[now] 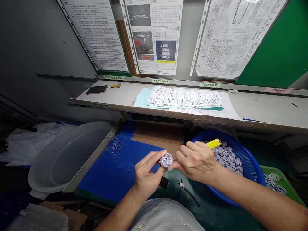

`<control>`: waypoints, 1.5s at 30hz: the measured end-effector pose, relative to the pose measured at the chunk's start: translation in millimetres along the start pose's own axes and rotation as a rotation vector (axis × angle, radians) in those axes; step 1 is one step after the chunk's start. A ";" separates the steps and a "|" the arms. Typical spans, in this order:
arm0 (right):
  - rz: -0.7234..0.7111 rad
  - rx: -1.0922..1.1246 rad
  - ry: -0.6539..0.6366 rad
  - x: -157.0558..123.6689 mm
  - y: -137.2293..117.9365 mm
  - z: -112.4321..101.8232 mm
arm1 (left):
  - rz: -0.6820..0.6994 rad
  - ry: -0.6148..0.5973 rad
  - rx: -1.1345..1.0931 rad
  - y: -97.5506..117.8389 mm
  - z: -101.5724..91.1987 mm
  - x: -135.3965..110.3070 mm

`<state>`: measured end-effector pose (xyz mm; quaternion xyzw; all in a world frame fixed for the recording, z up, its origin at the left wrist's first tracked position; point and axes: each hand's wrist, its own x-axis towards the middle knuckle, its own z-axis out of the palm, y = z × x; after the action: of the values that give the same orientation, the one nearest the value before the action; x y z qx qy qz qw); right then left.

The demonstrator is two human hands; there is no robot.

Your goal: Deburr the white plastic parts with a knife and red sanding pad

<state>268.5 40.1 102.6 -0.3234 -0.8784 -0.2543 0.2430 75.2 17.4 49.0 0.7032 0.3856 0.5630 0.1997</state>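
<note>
My left hand point(145, 175) pinches a small round grey plastic part point(166, 159) between thumb and fingers, held above the blue mat point(113, 166). My right hand point(196, 160) is closed and touches the same part from the right with its fingertips. A yellow-handled tool point(213, 143) sticks out behind my right hand's knuckles; whether the hand grips it is unclear. A blue round basket point(250, 163) full of the same grey parts point(228, 157) sits just right of my hands.
Small blue-handled cutters point(186, 190) lie on the green surface below my hands. A large grey basin point(67, 154) stands at the left. A green tray point(279, 184) with more parts is at far right. A shelf point(264, 109) with papers point(187, 99) runs above.
</note>
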 end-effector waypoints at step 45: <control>1.756 2.064 0.154 -92.8 -154.7 69.0 | -0.795 -0.334 -1.015 -36.1 -15.0 5.8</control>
<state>205.7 -61.8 -49.0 -0.4293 -0.1573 0.7345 0.5014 49.9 42.0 31.2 0.4039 0.2664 0.4415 0.7556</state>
